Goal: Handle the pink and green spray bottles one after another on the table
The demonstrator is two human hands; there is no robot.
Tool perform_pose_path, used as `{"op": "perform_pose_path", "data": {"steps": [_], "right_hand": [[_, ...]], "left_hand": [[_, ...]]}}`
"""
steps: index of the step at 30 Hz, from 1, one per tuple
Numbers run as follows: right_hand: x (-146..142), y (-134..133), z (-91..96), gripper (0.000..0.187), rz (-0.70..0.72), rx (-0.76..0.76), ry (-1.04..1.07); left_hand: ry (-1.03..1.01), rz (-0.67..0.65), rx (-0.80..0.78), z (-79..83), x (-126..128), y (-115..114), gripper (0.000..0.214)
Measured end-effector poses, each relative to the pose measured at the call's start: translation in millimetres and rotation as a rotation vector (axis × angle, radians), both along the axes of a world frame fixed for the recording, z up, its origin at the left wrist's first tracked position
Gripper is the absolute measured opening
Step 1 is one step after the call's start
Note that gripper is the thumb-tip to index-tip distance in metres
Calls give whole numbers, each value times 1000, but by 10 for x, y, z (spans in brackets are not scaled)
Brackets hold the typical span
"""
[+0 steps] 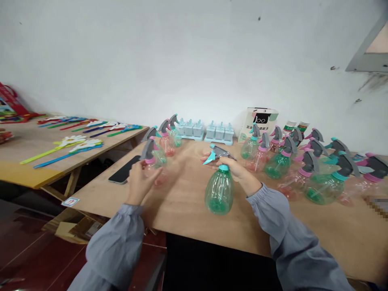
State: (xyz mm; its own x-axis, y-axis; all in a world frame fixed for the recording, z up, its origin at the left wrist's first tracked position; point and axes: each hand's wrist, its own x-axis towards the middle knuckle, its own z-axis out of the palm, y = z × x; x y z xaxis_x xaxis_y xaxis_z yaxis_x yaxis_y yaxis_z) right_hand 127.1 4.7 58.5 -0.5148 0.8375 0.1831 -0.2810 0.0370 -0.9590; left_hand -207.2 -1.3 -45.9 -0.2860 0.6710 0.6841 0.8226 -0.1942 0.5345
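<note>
In my right hand (235, 167) is a green spray bottle (220, 192), gripped around its neck under the grey and light-blue trigger head. It is upright over the middle of the table (188, 206); whether its base touches the wood I cannot tell. My left hand (141, 180) is closed around the left side of a pink spray bottle (159, 178), thumb across its front. That bottle has a grey head and pink collar. Just behind it stand a green, partly hidden spray bottle (162, 155), another pink spray bottle (166, 143) and a green one (176, 135).
Several pink and green spray bottles (279, 163) crowd the table's right side. Light-blue ice-pop moulds (218, 133) and a printed box (257, 121) stand along the wall. A black phone (124, 171) lies left of my left hand. Flower-shaped items (71, 141) cover the left table.
</note>
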Motion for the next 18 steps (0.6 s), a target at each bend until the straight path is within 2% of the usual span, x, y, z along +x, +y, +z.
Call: {"op": "perform_pose_path", "data": {"steps": [2, 5, 9, 12, 18], "right_hand": [[19, -32, 32, 31, -1, 1, 8], [25, -55, 57, 27, -28, 29, -5], [3, -45, 36, 16, -109, 99, -42], [-8, -31, 12, 12, -162, 97, -26], [18, -29, 28, 16, -169, 74, 20]], "left_hand": [[57, -78, -22, 69, 336, -4, 49], [75, -238, -35, 195, 796, 119, 49], [-31, -438, -114, 285, 1191, 369, 54], [-72, -500, -97, 244, 1303, 465, 56], [-85, -437, -40, 89, 1239, 477, 49]]}}
